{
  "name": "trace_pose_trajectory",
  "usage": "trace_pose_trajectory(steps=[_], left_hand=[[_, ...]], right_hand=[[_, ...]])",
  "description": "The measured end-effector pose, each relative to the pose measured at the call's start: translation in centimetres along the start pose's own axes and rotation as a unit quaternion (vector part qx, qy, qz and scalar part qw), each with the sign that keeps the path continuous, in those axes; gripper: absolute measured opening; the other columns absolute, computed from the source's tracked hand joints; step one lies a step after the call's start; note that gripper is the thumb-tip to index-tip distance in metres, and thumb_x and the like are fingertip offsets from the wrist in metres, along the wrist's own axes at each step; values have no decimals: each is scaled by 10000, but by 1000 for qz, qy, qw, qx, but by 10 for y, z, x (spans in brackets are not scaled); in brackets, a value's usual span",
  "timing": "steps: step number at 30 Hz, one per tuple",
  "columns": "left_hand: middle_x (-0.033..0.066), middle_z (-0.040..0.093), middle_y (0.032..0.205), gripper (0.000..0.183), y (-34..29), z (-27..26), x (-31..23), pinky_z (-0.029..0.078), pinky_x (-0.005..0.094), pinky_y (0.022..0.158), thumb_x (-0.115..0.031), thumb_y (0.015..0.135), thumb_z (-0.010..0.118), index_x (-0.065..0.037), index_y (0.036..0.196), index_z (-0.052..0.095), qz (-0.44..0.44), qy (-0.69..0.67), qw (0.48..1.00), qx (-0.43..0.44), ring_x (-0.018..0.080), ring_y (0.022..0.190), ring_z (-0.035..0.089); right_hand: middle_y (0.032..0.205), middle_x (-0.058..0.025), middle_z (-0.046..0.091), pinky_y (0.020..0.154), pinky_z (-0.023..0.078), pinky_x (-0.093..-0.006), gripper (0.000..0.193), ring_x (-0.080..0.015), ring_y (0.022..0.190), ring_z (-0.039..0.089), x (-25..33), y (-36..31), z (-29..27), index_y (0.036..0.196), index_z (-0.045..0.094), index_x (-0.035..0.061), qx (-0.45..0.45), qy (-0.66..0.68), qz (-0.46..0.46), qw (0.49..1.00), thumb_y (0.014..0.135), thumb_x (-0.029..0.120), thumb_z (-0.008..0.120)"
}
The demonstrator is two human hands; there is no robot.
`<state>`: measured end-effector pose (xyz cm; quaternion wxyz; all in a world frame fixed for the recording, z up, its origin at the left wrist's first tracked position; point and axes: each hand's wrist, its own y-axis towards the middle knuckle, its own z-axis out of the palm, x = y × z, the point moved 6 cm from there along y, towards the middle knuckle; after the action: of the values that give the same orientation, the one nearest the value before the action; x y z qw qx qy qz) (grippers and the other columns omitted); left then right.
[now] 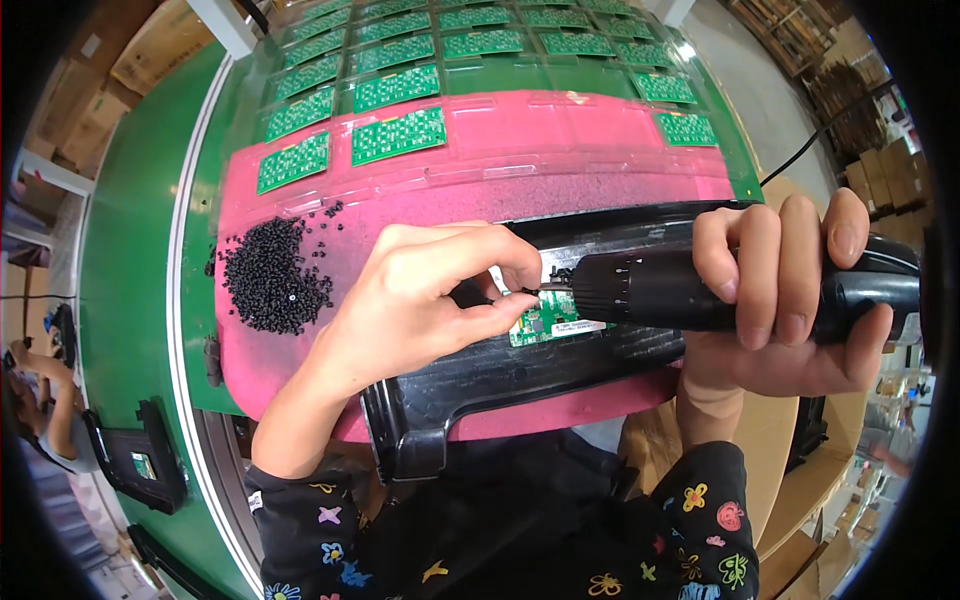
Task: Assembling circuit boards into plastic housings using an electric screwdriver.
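Note:
My right hand [785, 300] is wrapped round a black electric screwdriver [640, 290], held nearly level with its bit toward the left. At the bit's tip, the thumb and forefinger of my left hand [420, 295] pinch a small black screw, mostly hidden by the fingertips. Beneath both hands lies a long black plastic housing [470, 375]. A green circuit board [545, 328] sits inside it, partly covered by my fingers and the screwdriver. To the left of my left hand is a heap of small black screws [270, 280].
Clear plastic trays with rows of green circuit boards [398, 136] stand beyond the housing on a pink mat [480, 190]. A green table [130, 300] runs along the left, where another person's hand [40, 365] and a black housing [150, 460] show. Cardboard boxes [880, 185] are at right.

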<state>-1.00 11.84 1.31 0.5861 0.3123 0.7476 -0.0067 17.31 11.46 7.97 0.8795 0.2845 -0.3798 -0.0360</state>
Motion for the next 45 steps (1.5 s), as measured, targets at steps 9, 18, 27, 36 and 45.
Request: trace_pose_trajectory(steps=[9, 18, 27, 36, 45], left_hand=[[74, 691, 833, 202, 0, -2, 6, 552, 272, 585, 46, 751, 722, -3, 932, 646, -23, 4, 999, 27, 167, 676, 669], [90, 686, 824, 197, 2, -1, 0, 554, 280, 589, 48, 751, 717, 11, 930, 646, -30, 16, 999, 21, 177, 669, 673], [77, 688, 793, 153, 4, -6, 6, 538, 260, 631, 46, 717, 739, 14, 850, 671, -61, 13, 998, 13, 157, 687, 685], [84, 689, 795, 166, 6, -9, 8, 543, 274, 647, 38, 725, 745, 15, 869, 665, -45, 4, 999, 23, 167, 711, 695], [109, 686, 779, 233, 9, -7, 5, 552, 314, 670, -17, 739, 773, 27, 941, 666, -33, 41, 998, 20, 234, 738, 703]], right_hand=[[643, 65, 524, 635, 415, -280, 357, -55, 508, 490, -7, 4, 8, 1028, 469, 133, 40, -83, -5, 996, 855, 410, 614], [638, 60, 535, 607, 417, -285, 365, -55, 490, 494, -4, 6, 15, 1025, 472, 135, 52, -103, -2, 993, 833, 398, 637], [639, 59, 532, 611, 416, -281, 370, -57, 490, 492, -8, 9, 17, 1027, 474, 133, 47, -114, -3, 992, 838, 408, 635], [619, 60, 528, 575, 410, -268, 389, -59, 473, 490, -12, 12, 18, 1024, 467, 129, 38, -112, -7, 993, 841, 421, 646], [607, 73, 554, 543, 413, -240, 373, -53, 460, 524, 2, 19, 8, 1023, 471, 121, 72, -117, 53, 989, 880, 431, 623]])
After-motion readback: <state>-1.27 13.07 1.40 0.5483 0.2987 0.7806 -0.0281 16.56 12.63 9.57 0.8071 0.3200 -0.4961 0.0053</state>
